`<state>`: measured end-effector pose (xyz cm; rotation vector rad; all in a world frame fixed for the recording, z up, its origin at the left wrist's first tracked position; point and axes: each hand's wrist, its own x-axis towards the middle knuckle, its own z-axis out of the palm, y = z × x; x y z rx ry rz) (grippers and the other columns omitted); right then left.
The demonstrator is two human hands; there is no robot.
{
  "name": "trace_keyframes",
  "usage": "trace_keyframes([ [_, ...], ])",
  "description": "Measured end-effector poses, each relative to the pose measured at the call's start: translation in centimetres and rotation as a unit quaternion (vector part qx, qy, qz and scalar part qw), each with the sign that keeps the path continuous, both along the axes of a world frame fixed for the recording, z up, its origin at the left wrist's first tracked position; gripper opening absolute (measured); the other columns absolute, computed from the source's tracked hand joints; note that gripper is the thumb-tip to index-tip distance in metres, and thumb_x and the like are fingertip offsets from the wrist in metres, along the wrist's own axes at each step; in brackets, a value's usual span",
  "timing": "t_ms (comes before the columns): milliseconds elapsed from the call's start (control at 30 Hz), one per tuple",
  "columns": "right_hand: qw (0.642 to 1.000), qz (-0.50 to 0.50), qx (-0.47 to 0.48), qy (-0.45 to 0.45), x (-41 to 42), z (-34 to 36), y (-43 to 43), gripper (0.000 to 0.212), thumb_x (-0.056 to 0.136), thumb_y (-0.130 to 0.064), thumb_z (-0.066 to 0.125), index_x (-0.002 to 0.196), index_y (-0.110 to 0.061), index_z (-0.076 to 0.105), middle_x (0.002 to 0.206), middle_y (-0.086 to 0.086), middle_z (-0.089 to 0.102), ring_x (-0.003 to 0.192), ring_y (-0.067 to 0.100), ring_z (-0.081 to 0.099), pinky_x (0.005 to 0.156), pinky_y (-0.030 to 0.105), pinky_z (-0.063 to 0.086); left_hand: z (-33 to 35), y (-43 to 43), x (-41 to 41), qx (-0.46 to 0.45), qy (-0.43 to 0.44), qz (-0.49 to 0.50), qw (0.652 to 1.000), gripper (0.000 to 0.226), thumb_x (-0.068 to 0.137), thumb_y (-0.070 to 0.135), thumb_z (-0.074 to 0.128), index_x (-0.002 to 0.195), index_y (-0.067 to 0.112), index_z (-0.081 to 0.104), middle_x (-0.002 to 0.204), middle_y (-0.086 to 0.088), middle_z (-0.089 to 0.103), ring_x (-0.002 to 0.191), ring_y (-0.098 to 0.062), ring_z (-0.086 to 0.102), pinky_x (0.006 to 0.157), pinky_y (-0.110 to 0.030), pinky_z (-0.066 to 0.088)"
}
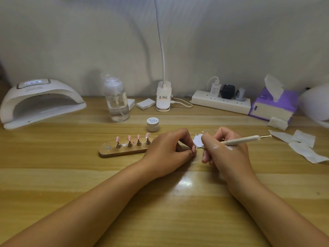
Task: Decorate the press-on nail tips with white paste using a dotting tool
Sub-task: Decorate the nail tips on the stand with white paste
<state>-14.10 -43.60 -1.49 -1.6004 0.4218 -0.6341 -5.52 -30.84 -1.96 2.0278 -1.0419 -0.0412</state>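
Pinching a small pink nail tip [193, 148] between curled fingertips, the left hand [169, 147] rests on the wooden table [71, 175], at the right end of a wooden stand [124, 152]. The right hand [227, 152] grips a white dotting tool [243, 139] like a pen, its fingers curled round the shaft. The fine working end points left and sits at the held nail tip; whether it touches is too small to tell. The tool's far end, with a small metal ball, sticks out to the right.

White paste [198, 139] is smeared on the table just behind the two hands, and white streaks [229, 148] mark the back of the right hand. Four more pink nail tips [129, 138] stand upright in a row on small metal holders on the stand. A small white jar [153, 124] with its lid on sits behind the hands.

Along the back of the table are a white nail lamp [41, 102] at far left, a clear pump bottle [117, 102], a clip lamp [163, 97], a power strip [220, 102] and a purple tissue pack [274, 106]. Loose white wipes [302, 145] lie at the right.
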Motion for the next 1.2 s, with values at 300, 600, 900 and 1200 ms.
trace_keyframes([
  [300, 0.999, 0.038, 0.025, -0.028, -0.12, 0.41, 0.19, 0.030, 0.083, -0.001, 0.063, 0.064, -0.012, 0.043, 0.049, 0.014, 0.062, 0.039, 0.010, 0.049, 0.042, 0.016, 0.040, 0.05, 0.00, -0.13, 0.000, 0.007, 0.004, 1.000, 0.021, 0.085, 0.018, 0.070, 0.076, 0.031, 0.056, 0.083, 0.016, 0.069, 0.067, -0.009, 0.065, 0.063, -0.030, 0.044],
  [600, 0.998, 0.048, 0.023, -0.027, -0.21, 0.42, 0.21, 0.030, 0.083, 0.000, 0.063, 0.063, -0.013, 0.044, 0.050, 0.012, 0.063, 0.039, 0.008, 0.051, 0.041, 0.015, 0.040, 0.01, 0.00, -0.09, -0.002, 0.007, 0.002, 1.000, 0.024, 0.085, 0.018, 0.071, 0.075, 0.034, 0.056, 0.082, 0.018, 0.069, 0.067, -0.007, 0.065, 0.063, -0.030, 0.045],
  [900, 0.999, 0.043, 0.020, -0.022, -0.21, 0.43, 0.25, 0.029, 0.083, -0.001, 0.063, 0.065, -0.013, 0.044, 0.049, 0.011, 0.063, 0.039, 0.008, 0.050, 0.042, 0.015, 0.040, -0.08, -0.02, 0.04, -0.003, 0.003, 0.000, 1.000, 0.026, 0.085, 0.019, 0.071, 0.073, 0.036, 0.054, 0.074, 0.025, 0.064, 0.065, -0.001, 0.063, 0.060, -0.027, 0.042],
  [1200, 0.999, 0.038, 0.013, -0.015, -0.19, 0.43, 0.28, 0.029, 0.083, -0.002, 0.064, 0.064, -0.013, 0.043, 0.049, 0.011, 0.063, 0.039, 0.008, 0.049, 0.042, 0.014, 0.039, -0.19, -0.09, 0.11, -0.004, -0.003, 0.000, 1.000, 0.027, 0.084, 0.018, 0.071, 0.072, 0.036, 0.054, 0.071, 0.028, 0.061, 0.058, 0.002, 0.057, 0.057, -0.025, 0.036],
])
